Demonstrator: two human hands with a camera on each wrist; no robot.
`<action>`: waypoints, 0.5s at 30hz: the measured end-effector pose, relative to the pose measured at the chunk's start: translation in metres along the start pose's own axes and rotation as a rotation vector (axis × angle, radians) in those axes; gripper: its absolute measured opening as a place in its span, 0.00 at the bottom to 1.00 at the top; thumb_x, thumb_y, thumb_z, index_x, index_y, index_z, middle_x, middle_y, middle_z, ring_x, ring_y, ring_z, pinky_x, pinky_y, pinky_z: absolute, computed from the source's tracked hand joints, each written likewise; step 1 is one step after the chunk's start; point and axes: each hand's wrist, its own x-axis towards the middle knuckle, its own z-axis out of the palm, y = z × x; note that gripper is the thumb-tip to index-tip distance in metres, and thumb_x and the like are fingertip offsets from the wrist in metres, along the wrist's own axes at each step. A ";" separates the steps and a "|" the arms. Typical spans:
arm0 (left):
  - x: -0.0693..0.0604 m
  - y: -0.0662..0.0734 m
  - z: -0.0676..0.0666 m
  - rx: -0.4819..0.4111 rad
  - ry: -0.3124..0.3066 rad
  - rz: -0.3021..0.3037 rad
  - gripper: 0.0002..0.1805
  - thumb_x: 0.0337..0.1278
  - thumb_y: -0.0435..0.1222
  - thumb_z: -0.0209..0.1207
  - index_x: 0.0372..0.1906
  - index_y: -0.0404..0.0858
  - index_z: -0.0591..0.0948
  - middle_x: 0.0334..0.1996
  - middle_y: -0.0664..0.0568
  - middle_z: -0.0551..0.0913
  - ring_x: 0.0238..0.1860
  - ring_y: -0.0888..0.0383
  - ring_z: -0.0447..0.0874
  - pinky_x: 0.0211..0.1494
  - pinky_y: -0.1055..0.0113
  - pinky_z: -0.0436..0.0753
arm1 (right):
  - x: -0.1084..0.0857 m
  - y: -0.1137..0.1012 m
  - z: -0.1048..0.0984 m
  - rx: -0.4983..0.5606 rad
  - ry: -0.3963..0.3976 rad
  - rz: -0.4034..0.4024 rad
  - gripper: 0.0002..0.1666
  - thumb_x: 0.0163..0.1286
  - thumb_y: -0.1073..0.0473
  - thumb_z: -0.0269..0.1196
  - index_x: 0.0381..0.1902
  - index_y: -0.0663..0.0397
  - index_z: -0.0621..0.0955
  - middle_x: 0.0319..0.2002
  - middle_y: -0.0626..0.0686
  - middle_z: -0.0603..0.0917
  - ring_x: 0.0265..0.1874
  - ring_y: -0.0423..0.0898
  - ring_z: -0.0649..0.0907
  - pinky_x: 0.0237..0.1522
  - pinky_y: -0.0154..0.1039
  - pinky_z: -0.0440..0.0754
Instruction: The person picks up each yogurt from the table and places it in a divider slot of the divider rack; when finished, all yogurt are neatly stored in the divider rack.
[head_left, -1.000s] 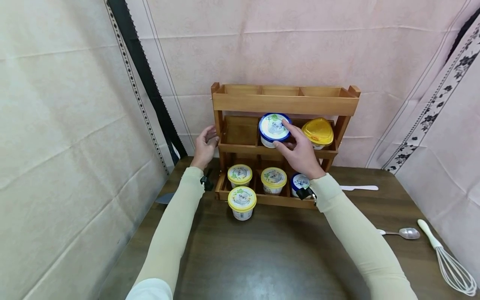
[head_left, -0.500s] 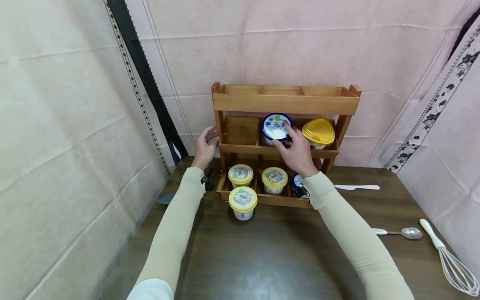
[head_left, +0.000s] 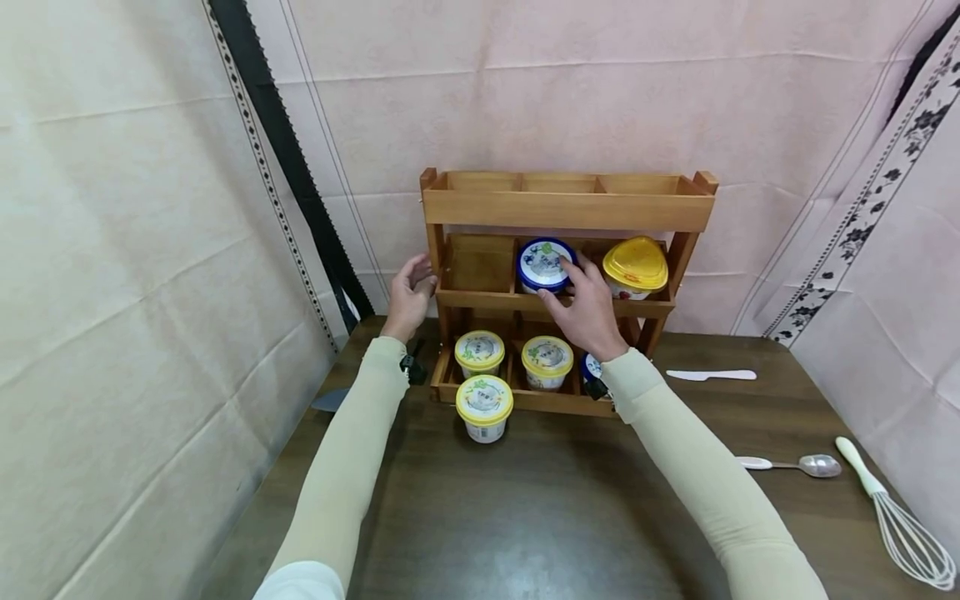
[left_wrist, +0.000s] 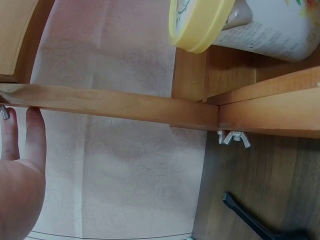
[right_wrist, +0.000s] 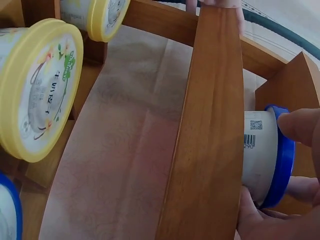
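A white tub with a blue lid (head_left: 546, 264) sits in the centre compartment of the wooden rack's middle tier, slightly tilted toward me. My right hand (head_left: 590, 308) grips it from the right, and the right wrist view shows fingers around the blue rim (right_wrist: 285, 155). At the rack's left side, my left hand (head_left: 411, 293) touches the side post (left_wrist: 115, 103) with fairly straight fingertips. The three-tier wooden rack (head_left: 566, 208) stands upright on the table. To the right of the held tub is a tub with a yellow domed lid (head_left: 636, 265).
Yellow-lidded tubs (head_left: 480, 352) and another blue-lidded tub (head_left: 592, 368), partly hidden by my wrist, fill the bottom tier. One yellow-lidded tub (head_left: 484, 408) stands in front on the table. A white knife (head_left: 711, 375), spoon (head_left: 817, 466) and whisk (head_left: 903, 529) lie at right.
My right hand has lowered the blue-lidded tub into the centre compartment of the middle tier. The left hand stays at the rack's side.
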 end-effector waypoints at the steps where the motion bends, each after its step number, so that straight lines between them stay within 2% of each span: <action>1: 0.000 -0.001 0.000 0.002 0.000 -0.001 0.25 0.78 0.29 0.57 0.74 0.46 0.75 0.67 0.46 0.79 0.70 0.53 0.78 0.73 0.55 0.81 | -0.001 0.000 0.000 0.006 0.004 -0.002 0.41 0.74 0.49 0.70 0.78 0.62 0.71 0.80 0.70 0.60 0.66 0.65 0.79 0.61 0.55 0.87; 10: -0.002 -0.002 -0.001 -0.002 -0.002 -0.003 0.25 0.78 0.28 0.56 0.74 0.46 0.75 0.67 0.46 0.79 0.69 0.52 0.78 0.73 0.53 0.81 | -0.016 -0.001 -0.004 0.057 0.016 0.008 0.41 0.73 0.49 0.71 0.77 0.57 0.71 0.80 0.66 0.63 0.74 0.64 0.73 0.65 0.57 0.85; 15: -0.001 -0.001 -0.002 0.001 -0.001 0.008 0.25 0.78 0.30 0.57 0.74 0.44 0.74 0.67 0.46 0.79 0.70 0.53 0.77 0.74 0.55 0.80 | -0.025 -0.004 -0.009 0.087 0.014 0.029 0.40 0.73 0.50 0.71 0.78 0.54 0.72 0.80 0.67 0.63 0.69 0.65 0.78 0.64 0.58 0.84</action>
